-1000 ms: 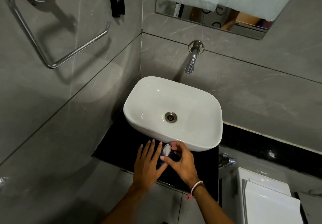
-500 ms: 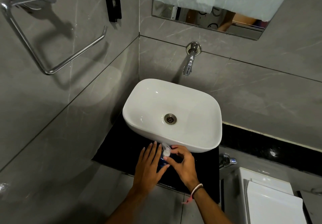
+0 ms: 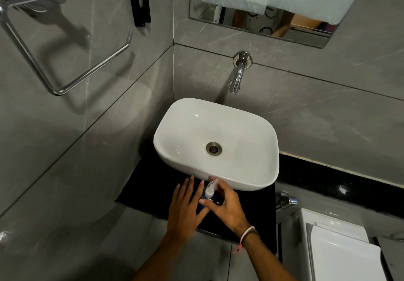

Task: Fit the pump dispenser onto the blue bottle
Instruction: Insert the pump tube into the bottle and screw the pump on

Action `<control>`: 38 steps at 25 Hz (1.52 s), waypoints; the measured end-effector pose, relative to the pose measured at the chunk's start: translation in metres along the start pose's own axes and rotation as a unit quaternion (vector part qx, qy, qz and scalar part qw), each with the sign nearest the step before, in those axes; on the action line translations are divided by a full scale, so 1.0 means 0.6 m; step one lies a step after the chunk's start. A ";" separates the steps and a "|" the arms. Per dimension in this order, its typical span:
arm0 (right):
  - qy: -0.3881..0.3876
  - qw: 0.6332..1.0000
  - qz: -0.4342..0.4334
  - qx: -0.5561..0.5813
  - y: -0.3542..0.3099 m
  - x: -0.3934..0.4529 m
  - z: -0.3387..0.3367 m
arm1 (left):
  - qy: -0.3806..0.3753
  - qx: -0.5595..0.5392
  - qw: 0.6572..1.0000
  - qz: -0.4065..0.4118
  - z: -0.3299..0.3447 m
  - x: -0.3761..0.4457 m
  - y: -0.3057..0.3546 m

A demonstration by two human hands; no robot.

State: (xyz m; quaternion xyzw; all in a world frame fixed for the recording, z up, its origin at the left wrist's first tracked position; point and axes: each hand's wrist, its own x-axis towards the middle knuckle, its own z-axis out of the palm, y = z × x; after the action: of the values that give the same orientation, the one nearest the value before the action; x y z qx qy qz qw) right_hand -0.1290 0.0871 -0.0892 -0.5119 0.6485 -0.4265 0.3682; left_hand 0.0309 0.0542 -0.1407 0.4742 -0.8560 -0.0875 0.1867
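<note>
The blue bottle [image 3: 215,199] stands on the black counter [image 3: 150,193] just in front of the white basin, mostly hidden between my hands. A clear pump dispenser [image 3: 211,188] sits on its neck, nozzle pointing toward the basin. My left hand [image 3: 185,207] lies flat against the bottle's left side with fingers straight and spread. My right hand [image 3: 226,206] curls around the bottle's right side, thumb and fingers closed at the base of the pump.
A white basin [image 3: 251,171] sits right behind the bottle, with a wall tap [image 3: 237,77] above it. A chrome towel ring [image 3: 65,70] hangs on the left wall. At lower right are a white toilet cistern [image 3: 341,245] and a small chrome valve [image 3: 286,199].
The pump head has turned: earlier its flat top faced me, now its nozzle points toward the basin. Both hands stay around the bottle.
</note>
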 end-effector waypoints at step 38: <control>-0.025 0.956 -0.191 -0.223 0.020 0.001 -0.009 | -0.009 0.032 0.999 -0.013 0.005 0.004 -0.006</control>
State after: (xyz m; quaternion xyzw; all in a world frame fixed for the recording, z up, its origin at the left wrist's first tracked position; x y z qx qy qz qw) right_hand -0.1380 0.0888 -0.0985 -0.7059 0.6080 -0.3199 0.1727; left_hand 0.0310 0.0500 -0.1441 0.4906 -0.8535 -0.0667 0.1622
